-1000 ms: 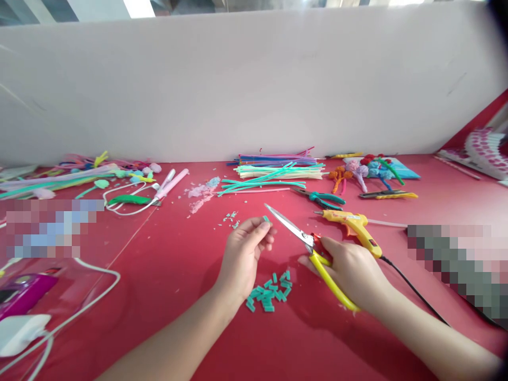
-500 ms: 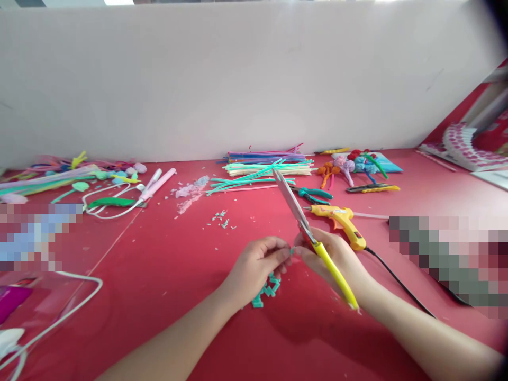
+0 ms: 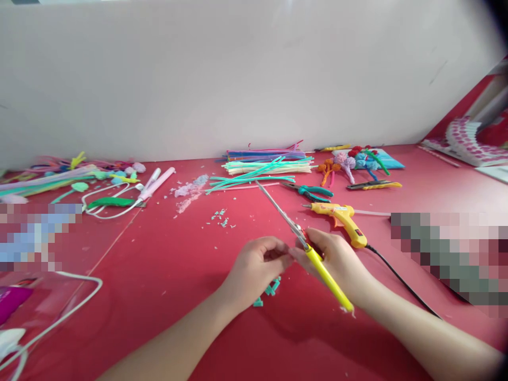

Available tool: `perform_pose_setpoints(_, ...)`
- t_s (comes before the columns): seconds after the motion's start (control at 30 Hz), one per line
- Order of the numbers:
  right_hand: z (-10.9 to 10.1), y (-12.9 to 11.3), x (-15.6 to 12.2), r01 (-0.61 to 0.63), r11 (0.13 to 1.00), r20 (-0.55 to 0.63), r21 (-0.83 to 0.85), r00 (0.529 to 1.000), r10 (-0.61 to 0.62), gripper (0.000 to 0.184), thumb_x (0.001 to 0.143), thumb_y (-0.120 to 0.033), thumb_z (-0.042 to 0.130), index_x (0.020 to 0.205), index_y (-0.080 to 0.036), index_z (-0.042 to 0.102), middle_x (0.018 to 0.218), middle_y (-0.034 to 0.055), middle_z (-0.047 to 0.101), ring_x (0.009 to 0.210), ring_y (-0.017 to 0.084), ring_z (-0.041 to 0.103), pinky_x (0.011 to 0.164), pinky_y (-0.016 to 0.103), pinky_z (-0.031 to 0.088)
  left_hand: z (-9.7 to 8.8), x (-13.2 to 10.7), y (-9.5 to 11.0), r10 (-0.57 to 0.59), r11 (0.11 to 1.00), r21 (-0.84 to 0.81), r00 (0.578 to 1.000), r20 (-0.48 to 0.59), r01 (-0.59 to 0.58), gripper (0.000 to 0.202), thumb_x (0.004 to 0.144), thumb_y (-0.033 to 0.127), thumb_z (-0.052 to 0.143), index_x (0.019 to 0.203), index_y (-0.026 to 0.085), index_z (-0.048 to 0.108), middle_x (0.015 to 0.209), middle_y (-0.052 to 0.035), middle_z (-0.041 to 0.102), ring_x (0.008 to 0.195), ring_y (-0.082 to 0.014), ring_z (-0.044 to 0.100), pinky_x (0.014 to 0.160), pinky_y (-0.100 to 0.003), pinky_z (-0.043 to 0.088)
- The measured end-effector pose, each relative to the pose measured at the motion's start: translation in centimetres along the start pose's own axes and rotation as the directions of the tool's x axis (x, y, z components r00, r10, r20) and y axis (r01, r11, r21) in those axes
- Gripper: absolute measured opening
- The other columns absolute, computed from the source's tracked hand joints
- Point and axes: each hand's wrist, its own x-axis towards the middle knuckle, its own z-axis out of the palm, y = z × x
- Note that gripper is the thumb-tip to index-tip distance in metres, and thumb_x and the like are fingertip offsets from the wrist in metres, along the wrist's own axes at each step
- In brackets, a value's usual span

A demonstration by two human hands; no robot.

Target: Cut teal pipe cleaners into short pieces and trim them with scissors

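My right hand (image 3: 339, 259) is closed around a pair of scissors (image 3: 323, 272) with yellow handles, its blades together and pointing away to the upper left. The fingers of my left hand (image 3: 257, 264) are pinched and meet the fingertips of my right hand. A small teal piece showed between these fingertips a moment ago; the fingers hide it now. Below my left hand lies a little heap of short teal cut pieces (image 3: 272, 287), partly covered by that hand. Teal pipe cleaners (image 3: 254, 177) lie in a loose bundle beyond the scissors' tips.
A yellow glue gun (image 3: 337, 214), pliers (image 3: 313, 191) and a yellow cutter (image 3: 375, 185) lie to the right. Fuzzy flowers (image 3: 349, 160) stand behind. Teal scraps (image 3: 220, 217) dot the red table (image 3: 159, 301). At left are a pink corded tool (image 3: 159, 185) and more pipe cleaners (image 3: 51, 177).
The scissors have swung with their tips to the left and nearer to me. My fingertips have closed together, and the teal piece between them has gone out of sight.
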Motion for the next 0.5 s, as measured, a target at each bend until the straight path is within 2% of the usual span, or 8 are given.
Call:
perform_pose_setpoints(0.13, -0.4, 0.5, 0.1, -0.006, 0.973, -0.081, -0.232, 0.997, -0.013, 0.027, 0.068, -0.045, 0.048, 0.062, -0.02, 0.039, 0.048, -0.0045, 0.044, 0.043, 0.009, 0.038, 0.043, 0.021, 0.02, -1.1, 0.7, -0.1, 0.014, 0.974, -0.222, 0.986, -0.167, -0.052, 0.008, 0.068, 0.024, 0.059, 0.071, 0.016, 0.059, 0.056, 0.0015, 0.052, 0.05, -0.0086, 0.046, 0.049, -0.02, 0.035)
perform_pose_setpoints(0.27, -0.1, 0.8, 0.0, 0.011, 0.929, -0.058, -0.371, 0.998, -0.035, 0.031, 0.07, -0.051, 0.044, 0.067, -0.021, 0.042, 0.05, -0.0025, 0.049, 0.045, 0.012, 0.045, 0.043, 0.022, 0.019, -2.2, 1.1, -0.3, 0.032, 0.888, -0.434, 0.963, -0.269, -0.151, 0.002, 0.068, 0.018, 0.058, 0.069, 0.016, 0.058, 0.06, 0.0016, 0.053, 0.054, -0.0074, 0.047, 0.05, -0.018, 0.036)
perform_pose_setpoints(0.5, 1.0, 1.3, -0.2, 0.023, 0.876, -0.025, -0.482, 0.999, -0.04, 0.033, 0.074, -0.052, 0.038, 0.068, -0.02, 0.042, 0.05, -0.0009, 0.051, 0.044, 0.013, 0.048, 0.043, 0.023, 0.017, -2.4, 1.0, -0.6, 0.04, 0.852, -0.474, 0.931, -0.364, -0.222, 0.006, 0.068, 0.017, 0.058, 0.073, 0.015, 0.06, 0.065, 0.0009, 0.056, 0.057, -0.0072, 0.05, 0.052, -0.018, 0.038)
